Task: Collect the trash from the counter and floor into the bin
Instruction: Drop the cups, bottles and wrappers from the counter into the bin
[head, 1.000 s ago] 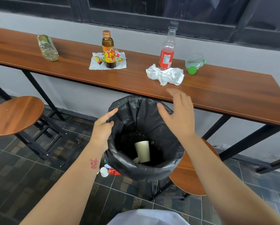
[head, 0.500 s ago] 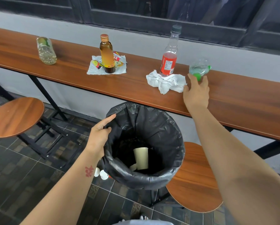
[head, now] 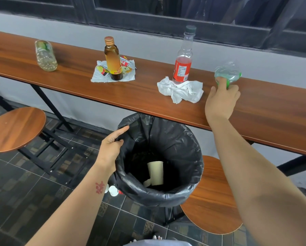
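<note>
A bin [head: 175, 194] lined with a black bag stands below the counter [head: 255, 110], with a paper cup [head: 155, 172] inside. My left hand [head: 111, 148] grips the bag's left rim. On the counter my right hand [head: 221, 98] closes its fingers around the green-capped neck of a crushed clear bottle [head: 227, 71]. Left of that hand lie a crumpled white tissue [head: 181, 91], an upright red-label bottle [head: 183, 63], an amber bottle [head: 113, 59] standing on a wrapper [head: 98, 75], and a clear bottle [head: 45, 55] lying at the far left.
Round wooden stools stand at the left [head: 13, 128] and under my right arm [head: 209, 201]. Small white and red litter [head: 113, 190] lies on the tiled floor beside the bin. A dark window frame [head: 166, 13] runs behind the counter.
My right hand rose from above the bin to the counter and closed on the crushed bottle's neck. My left hand kept its hold on the bag rim.
</note>
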A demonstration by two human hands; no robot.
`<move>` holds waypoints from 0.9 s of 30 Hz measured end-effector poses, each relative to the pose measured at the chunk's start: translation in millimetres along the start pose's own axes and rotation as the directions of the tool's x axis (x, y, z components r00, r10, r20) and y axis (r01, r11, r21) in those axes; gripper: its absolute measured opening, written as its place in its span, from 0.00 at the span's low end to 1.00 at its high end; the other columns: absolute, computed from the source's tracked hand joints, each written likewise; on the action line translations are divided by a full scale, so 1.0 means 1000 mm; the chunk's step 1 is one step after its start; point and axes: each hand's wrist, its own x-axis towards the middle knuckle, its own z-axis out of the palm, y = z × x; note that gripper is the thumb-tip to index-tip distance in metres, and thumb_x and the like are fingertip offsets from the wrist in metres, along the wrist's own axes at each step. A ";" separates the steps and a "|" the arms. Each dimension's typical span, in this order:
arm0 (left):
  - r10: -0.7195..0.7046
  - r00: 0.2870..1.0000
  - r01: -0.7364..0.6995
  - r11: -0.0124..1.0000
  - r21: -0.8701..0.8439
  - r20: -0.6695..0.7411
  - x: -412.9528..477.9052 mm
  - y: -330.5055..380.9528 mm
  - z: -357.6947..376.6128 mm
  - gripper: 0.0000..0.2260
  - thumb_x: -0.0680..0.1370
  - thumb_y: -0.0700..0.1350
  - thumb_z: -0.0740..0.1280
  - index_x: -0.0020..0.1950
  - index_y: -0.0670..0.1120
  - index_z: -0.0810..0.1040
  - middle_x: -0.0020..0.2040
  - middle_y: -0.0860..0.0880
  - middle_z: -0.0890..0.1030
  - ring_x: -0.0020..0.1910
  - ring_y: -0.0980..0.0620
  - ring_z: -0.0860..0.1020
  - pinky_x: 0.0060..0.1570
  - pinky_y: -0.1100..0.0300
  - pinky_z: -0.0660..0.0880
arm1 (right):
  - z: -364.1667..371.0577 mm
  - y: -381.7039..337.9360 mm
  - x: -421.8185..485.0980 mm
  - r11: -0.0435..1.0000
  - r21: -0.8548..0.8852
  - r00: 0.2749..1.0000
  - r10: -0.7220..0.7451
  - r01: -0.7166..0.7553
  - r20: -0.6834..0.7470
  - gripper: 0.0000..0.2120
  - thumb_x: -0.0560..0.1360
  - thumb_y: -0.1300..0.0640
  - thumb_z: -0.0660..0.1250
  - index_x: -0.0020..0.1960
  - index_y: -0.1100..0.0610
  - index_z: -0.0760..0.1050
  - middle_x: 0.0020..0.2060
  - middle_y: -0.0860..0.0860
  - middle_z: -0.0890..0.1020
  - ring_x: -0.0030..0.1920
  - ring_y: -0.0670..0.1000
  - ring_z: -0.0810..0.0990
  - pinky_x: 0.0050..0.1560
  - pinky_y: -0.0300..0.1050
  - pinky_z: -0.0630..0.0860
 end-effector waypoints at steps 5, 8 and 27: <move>0.002 1.000 -0.002 1.000 0.000 0.019 -0.010 0.002 -0.002 0.26 0.80 0.29 0.58 0.56 0.58 0.85 0.64 0.55 0.79 0.65 0.54 0.75 0.66 0.54 0.72 | -0.024 0.009 -0.018 1.000 0.014 0.980 -0.004 0.007 -0.198 0.14 0.81 0.55 0.58 0.65 0.52 0.70 0.53 0.58 0.74 0.54 0.59 0.72 0.51 0.52 0.70; 0.004 1.000 -0.004 1.000 0.003 0.019 -0.018 0.002 -0.003 0.26 0.80 0.29 0.58 0.57 0.57 0.84 0.63 0.55 0.79 0.63 0.55 0.76 0.65 0.55 0.72 | -0.044 0.016 -0.031 0.997 0.072 0.969 0.013 0.005 -0.248 0.15 0.81 0.52 0.56 0.67 0.51 0.71 0.53 0.57 0.75 0.53 0.58 0.72 0.51 0.52 0.70; 0.014 0.999 -0.016 1.000 0.026 0.052 -0.061 0.007 -0.010 0.24 0.80 0.30 0.58 0.60 0.55 0.83 0.67 0.54 0.75 0.65 0.54 0.73 0.67 0.54 0.70 | -0.112 0.006 -0.127 0.819 0.546 0.975 -0.074 0.179 -0.209 0.08 0.77 0.47 0.62 0.41 0.49 0.70 0.28 0.41 0.72 0.29 0.39 0.69 0.31 0.32 0.64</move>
